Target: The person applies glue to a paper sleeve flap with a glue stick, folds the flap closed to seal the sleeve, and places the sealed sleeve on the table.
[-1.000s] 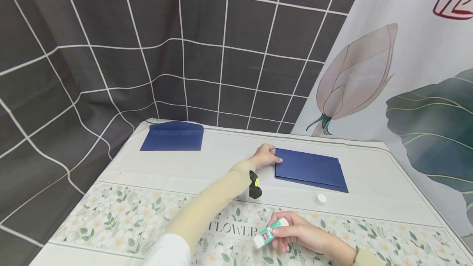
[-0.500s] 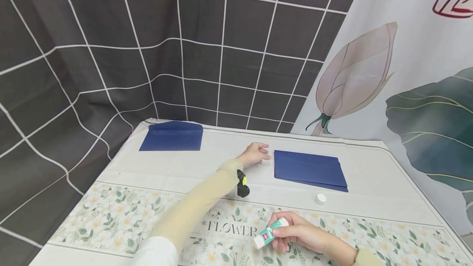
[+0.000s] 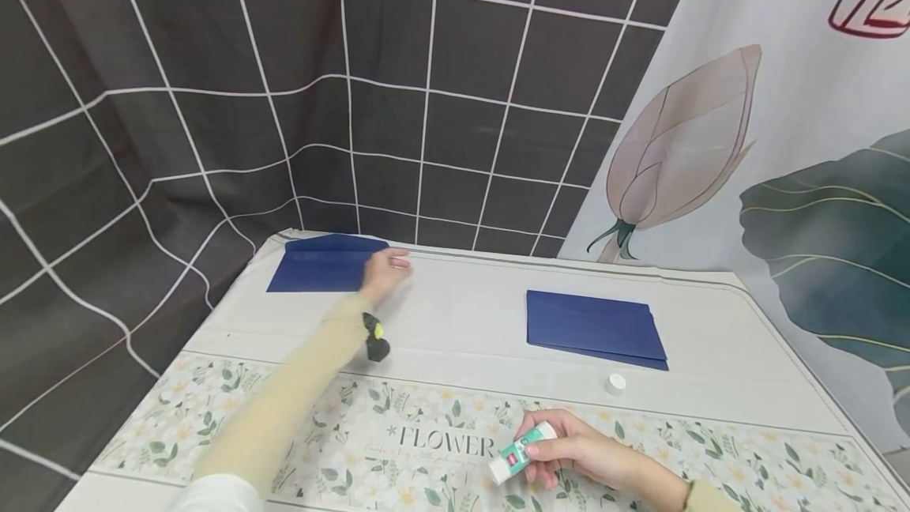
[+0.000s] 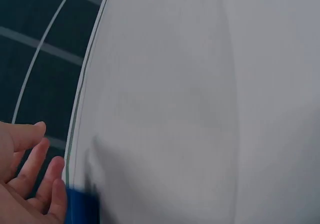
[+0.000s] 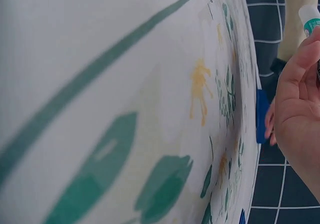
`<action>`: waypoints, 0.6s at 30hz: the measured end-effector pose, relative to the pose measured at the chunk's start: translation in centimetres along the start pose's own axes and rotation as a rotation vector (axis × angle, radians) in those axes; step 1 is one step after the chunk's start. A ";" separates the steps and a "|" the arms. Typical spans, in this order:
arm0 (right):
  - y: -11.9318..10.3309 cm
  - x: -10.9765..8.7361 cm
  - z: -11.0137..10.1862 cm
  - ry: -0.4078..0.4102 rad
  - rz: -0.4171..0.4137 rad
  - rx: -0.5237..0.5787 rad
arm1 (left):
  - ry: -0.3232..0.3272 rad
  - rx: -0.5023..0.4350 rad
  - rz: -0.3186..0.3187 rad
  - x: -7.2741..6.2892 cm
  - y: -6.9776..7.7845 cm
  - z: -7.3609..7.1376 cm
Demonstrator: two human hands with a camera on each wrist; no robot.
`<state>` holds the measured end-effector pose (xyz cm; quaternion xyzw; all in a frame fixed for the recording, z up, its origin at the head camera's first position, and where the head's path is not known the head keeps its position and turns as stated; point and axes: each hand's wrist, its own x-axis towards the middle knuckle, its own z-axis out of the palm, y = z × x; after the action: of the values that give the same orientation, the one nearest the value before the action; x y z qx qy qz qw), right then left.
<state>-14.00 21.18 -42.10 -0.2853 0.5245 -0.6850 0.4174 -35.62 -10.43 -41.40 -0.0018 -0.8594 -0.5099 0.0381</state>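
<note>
At the back left, my left hand [image 3: 386, 273] hovers by the right edge of a blue envelope [image 3: 320, 265] whose flap is raised. The left wrist view has the same hand [image 4: 30, 179] with loosely bent fingers and nothing in them, beside a blue corner of the envelope [image 4: 82, 205]. Whether it touches the paper I cannot tell. Near the front, my right hand [image 3: 562, 449] grips a green and white glue stick [image 3: 522, 453]. Only the end of this glue stick [image 5: 311, 19] shows in the right wrist view. Two or more blue envelopes [image 3: 593, 328] lie stacked at the back right.
A small white cap [image 3: 616, 384] stands in front of the stack. The white tablecloth [image 3: 462, 322] has a floral band with the word FLOWER. Behind the table's back edge hangs a dark checked curtain [image 3: 384, 125], with a floral drape [image 3: 697, 180] at the right.
My left hand has let go of the stacked envelopes' left edge and moved left across the table to the single envelope. The right hand with the glue stick has stayed in place.
</note>
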 end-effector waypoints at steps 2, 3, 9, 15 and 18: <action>0.0 0.0 0.0 -0.009 -0.005 0.002 | 0.071 0.040 -0.029 -0.1 -0.9 -2.4; 0.0 0.1 0.0 -0.013 -0.008 0.001 | 0.101 0.055 -0.042 -0.1 -1.3 -3.5; 0.0 0.0 0.0 -0.014 -0.019 0.003 | 0.218 0.137 -0.162 -0.3 -4.5 -9.6; 0.0 -0.2 0.0 -0.011 -0.015 0.010 | 0.286 0.253 -0.274 -1.0 -6.5 -13.6; -0.1 -0.3 0.0 -0.012 -0.014 0.015 | 0.271 0.328 -0.321 -1.1 -7.2 -14.5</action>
<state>-13.88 21.47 -41.97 -0.2901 0.5147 -0.6902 0.4178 -33.88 -26.52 -40.83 0.2092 -0.9068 -0.3590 0.0713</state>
